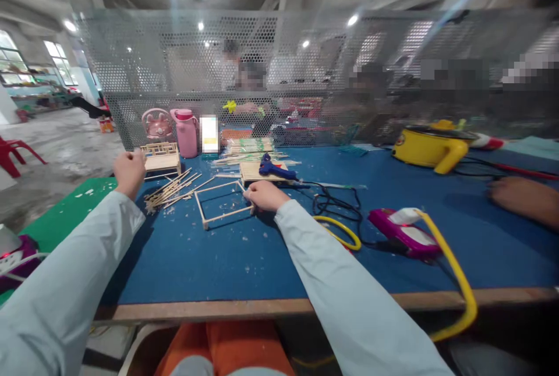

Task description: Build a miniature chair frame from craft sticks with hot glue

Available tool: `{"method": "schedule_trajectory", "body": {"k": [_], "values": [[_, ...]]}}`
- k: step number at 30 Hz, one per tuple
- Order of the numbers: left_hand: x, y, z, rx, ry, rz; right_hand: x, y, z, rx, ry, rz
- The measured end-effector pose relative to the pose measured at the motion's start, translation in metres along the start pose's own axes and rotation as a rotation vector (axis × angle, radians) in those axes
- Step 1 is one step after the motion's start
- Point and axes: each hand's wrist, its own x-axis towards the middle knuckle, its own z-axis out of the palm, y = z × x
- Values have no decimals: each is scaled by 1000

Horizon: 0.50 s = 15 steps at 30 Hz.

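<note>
My right hand (266,195) pinches the right side of a rectangular frame of thin wooden sticks (227,215), which rests on the blue table. At the left, my left hand (130,173) is closed, fingertips together, beside a small wooden stick model with a railing (162,160). What it grips, if anything, is hidden. Between my hands lies a pile of loose wooden sticks (172,192). Just beyond my right hand, a blue glue gun (275,170) lies on a light wooden slab (248,172).
Bundled sticks (251,145) lie at the back, near a pink bottle (187,134). A black cord (336,201) and a purple power strip (404,235) with a yellow cable are at the right. Beyond stand a yellow pot (425,146) and another person's hand (519,198). A perforated metal screen (187,61) borders the table.
</note>
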Motion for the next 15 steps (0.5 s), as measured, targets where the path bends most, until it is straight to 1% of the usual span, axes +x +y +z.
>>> {"method": "schedule_trajectory", "body": {"k": [1, 2, 4, 6, 8, 9, 10, 12, 13, 15], "values": [[-3, -6, -1, 134, 42, 5, 0, 0, -1, -12, 16, 0], [-6, -11, -1, 343, 72, 23, -1, 1, -3, -23, 32, 1], [-15, -16, 4, 504, 101, 60, 0, 3, -5, -45, 65, 7], [-22, -18, 10, 639, 149, 228, 1, 4, -6, -64, 104, 16], [-29, -16, 15, 655, 174, 343, 2, 5, -6, -81, 158, 29], [-31, -14, 18, 638, 162, 397, 2, 4, -6, -83, 205, 28], [-34, -12, 20, 614, 152, 461, 2, 3, -5, -76, 264, 15], [-39, -8, 23, 534, 124, 575, 1, -2, -4, -32, 397, -59], [-41, -6, 25, 482, 90, 607, 0, -5, -3, 1, 459, -114], [-43, -4, 27, 392, 9, 573, -2, -10, -2, 64, 545, -219]]}}
